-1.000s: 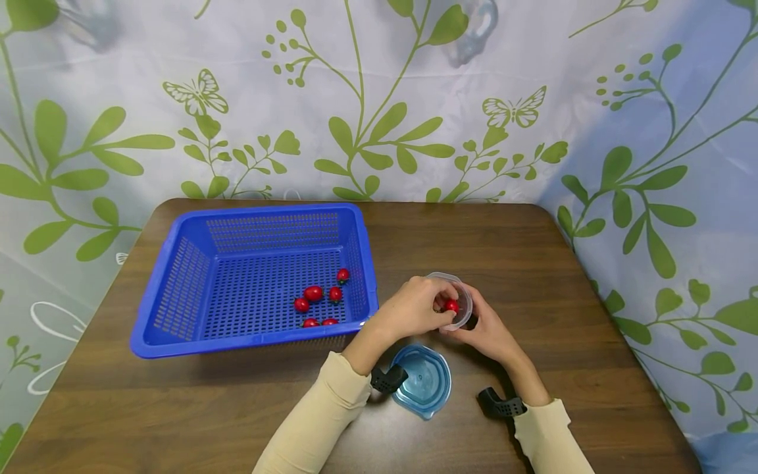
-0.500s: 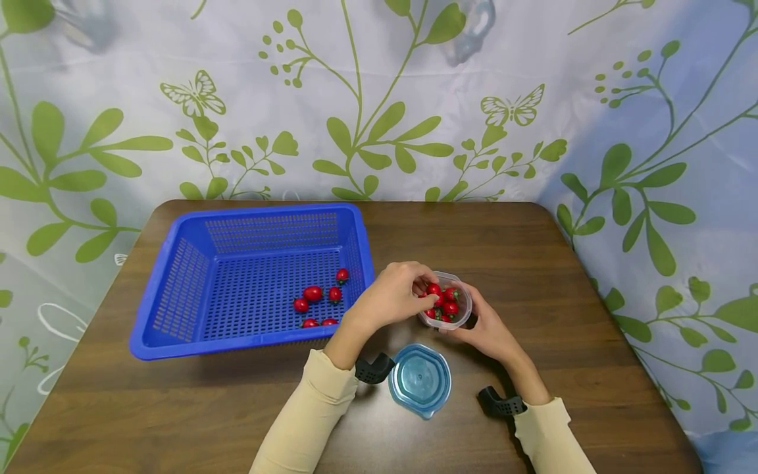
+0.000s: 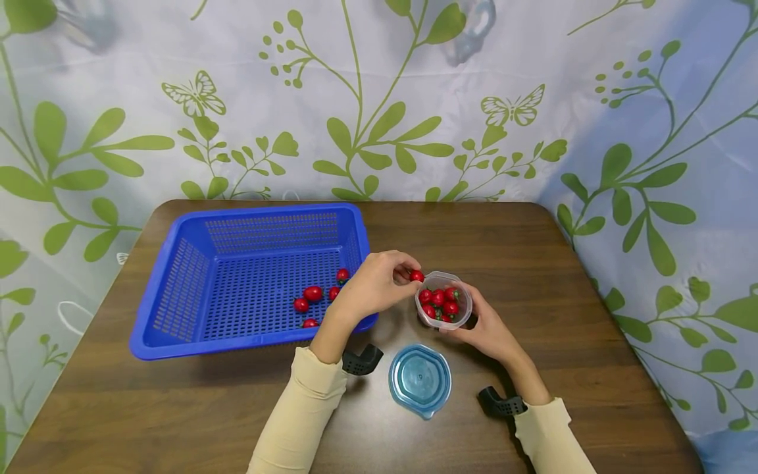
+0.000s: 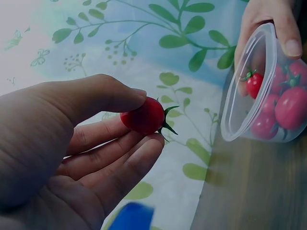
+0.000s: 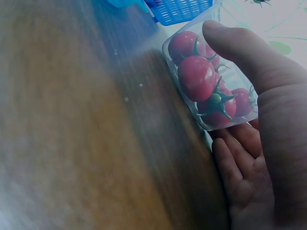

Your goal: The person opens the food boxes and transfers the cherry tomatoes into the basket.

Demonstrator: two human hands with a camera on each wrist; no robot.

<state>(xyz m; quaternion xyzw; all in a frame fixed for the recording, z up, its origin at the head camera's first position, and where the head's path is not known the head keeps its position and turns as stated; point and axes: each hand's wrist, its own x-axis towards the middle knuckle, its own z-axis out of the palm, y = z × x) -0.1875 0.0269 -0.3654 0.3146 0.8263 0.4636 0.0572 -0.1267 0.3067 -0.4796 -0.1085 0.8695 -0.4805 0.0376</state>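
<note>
My left hand [image 3: 379, 280] pinches a red cherry tomato [image 4: 144, 116] between thumb and fingertips, its green stem end facing outward. It is just left of the rim of a clear plastic container [image 4: 229, 132]. Several cherry tomatoes [image 3: 438, 297] lie inside this container, their green tops showing in both wrist views. My right hand [image 3: 488, 329] grips the container from its right side, with the thumb [image 5: 240, 45] along the near wall and the fingers behind and below. In the head view, part of the right fingers is hidden by the container.
A large blue plastic basket [image 3: 254, 339] stands on the left of the wooden table [image 3: 503, 243], with several cherry tomatoes [image 3: 312, 293] near its right side. A round blue lid [image 3: 420, 380] lies in front of the container. Behind the table hangs a leaf-patterned cloth [image 3: 414, 85].
My left hand has moved from over the container out to the left, with a cherry tomato between its fingers. The right hand has stayed in place on the container.
</note>
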